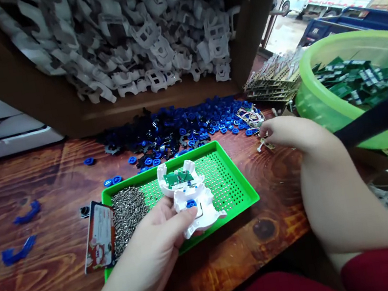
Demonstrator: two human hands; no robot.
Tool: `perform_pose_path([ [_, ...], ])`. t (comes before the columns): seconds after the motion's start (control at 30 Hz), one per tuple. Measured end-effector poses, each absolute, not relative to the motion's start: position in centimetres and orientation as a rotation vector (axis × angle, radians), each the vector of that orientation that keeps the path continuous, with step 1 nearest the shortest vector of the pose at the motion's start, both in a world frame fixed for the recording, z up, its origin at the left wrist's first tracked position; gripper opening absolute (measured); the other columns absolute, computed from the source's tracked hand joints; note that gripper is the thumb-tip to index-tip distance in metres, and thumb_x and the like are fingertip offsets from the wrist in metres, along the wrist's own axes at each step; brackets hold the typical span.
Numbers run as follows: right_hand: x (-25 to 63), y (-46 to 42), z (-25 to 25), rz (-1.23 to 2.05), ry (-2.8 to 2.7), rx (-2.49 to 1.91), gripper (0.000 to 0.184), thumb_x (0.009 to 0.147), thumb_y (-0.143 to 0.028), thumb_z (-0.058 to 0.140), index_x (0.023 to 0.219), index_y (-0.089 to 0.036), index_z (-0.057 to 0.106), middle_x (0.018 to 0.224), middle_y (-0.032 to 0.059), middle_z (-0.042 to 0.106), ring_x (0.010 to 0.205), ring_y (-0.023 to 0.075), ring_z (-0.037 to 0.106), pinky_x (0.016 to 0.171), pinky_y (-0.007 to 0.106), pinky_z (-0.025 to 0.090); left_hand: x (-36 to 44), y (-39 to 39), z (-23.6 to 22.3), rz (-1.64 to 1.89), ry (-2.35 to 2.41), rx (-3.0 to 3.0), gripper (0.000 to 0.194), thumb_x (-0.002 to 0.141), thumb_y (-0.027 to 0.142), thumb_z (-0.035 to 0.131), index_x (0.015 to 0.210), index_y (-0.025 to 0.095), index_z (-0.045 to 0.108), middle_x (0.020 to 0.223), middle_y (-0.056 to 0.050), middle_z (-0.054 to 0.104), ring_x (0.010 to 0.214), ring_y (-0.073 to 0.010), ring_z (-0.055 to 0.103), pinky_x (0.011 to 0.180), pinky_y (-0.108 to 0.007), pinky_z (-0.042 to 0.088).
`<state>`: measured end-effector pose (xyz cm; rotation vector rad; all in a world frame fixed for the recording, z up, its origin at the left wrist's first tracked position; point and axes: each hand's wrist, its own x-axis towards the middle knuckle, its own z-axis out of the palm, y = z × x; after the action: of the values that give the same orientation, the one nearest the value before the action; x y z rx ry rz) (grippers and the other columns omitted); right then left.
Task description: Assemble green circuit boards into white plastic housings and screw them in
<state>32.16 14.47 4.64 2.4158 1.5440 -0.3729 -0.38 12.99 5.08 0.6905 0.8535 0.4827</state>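
My left hand (159, 228) grips a white plastic housing (196, 214) over the green tray (251, 198), thumb on its inner side. A green circuit board (178, 179) sits in the housing's far part, and a blue button (191, 204) in the near part by my thumb. My right hand (284, 132) is at the right of the table, fingers curled down and partly hidden. At its fingertips shows a small pale piece with a white end (261, 145). Just beyond lies a small bunch of wired parts (250, 116).
Silvery screws (129, 216) fill the tray's left end, beside a printed card (99, 236). Blue and black parts (184, 130) are heaped before a carton (106, 113) of white housings. A yellow-green basin (314, 95) of circuit boards stands right, near stacked tan boards (272, 80).
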Motion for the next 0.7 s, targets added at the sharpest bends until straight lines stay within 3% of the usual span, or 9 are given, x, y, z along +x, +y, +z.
perform_pose_path([
  [0.13,31.8,14.7,4.3,-0.366,1.545,2.328,0.029,0.067,-0.027,0.062,0.094,-0.018,0.066,0.087,0.0087,0.065,0.078,0.0206,0.060,0.070,0.029,0.042,-0.6,12.9,6.2,0.424,0.870,0.723,0.051,0.080,0.024,0.063,0.128,0.022,0.050,0.126,-0.004,0.062,0.117,-0.0219,0.055,0.095,-0.028,0.044],
  [0.27,31.1,14.8,4.3,-0.348,1.583,2.306,0.019,0.067,-0.026,0.062,0.081,-0.014,0.067,0.081,0.0117,0.064,0.074,0.0216,0.060,0.069,0.031,0.042,-0.9,12.3,7.0,0.381,0.903,0.793,0.059,0.080,0.028,0.062,0.135,0.024,0.041,0.136,-0.002,0.053,0.129,-0.0228,0.043,0.110,-0.031,0.029],
  [0.4,29.7,14.5,4.9,-0.375,1.720,2.368,0.019,0.071,-0.031,0.059,0.083,-0.017,0.065,0.084,0.0081,0.065,0.072,0.0186,0.059,0.065,0.028,0.041,-0.9,11.0,6.8,0.433,1.050,0.770,0.086,0.075,0.026,0.067,0.146,0.024,0.018,0.145,-0.004,0.041,0.137,-0.0243,0.030,0.116,-0.038,0.016],
  [0.5,28.5,14.2,5.2,-0.426,1.868,2.457,0.023,0.078,-0.037,0.052,0.090,-0.021,0.061,0.085,0.0027,0.065,0.072,0.0146,0.058,0.062,0.024,0.042,-1.1,10.3,6.7,0.447,1.127,0.795,0.095,0.072,0.032,0.069,0.147,0.025,0.011,0.151,-0.003,0.029,0.142,-0.0253,0.013,0.117,-0.042,0.005],
  [0.57,27.5,14.0,5.3,-0.459,1.967,2.495,0.023,0.081,-0.039,0.050,0.091,-0.021,0.059,0.085,0.0012,0.065,0.073,0.0127,0.058,0.062,0.022,0.043,-1.4,10.0,6.6,0.401,1.116,0.852,0.094,0.073,0.038,0.068,0.147,0.028,0.011,0.153,-0.001,0.021,0.142,-0.0262,0.005,0.116,-0.043,0.004],
  [0.7,24.2,13.4,5.1,-0.629,2.251,2.699,0.023,0.082,-0.040,0.052,0.092,-0.020,0.056,0.086,0.0014,0.063,0.071,0.0102,0.058,0.062,0.022,0.046,-2.1,9.3,6.1,0.416,1.144,1.068,0.089,0.078,0.043,0.060,0.147,0.028,0.005,0.155,-0.006,0.016,0.142,-0.0312,0.008,0.114,-0.053,0.011],
])
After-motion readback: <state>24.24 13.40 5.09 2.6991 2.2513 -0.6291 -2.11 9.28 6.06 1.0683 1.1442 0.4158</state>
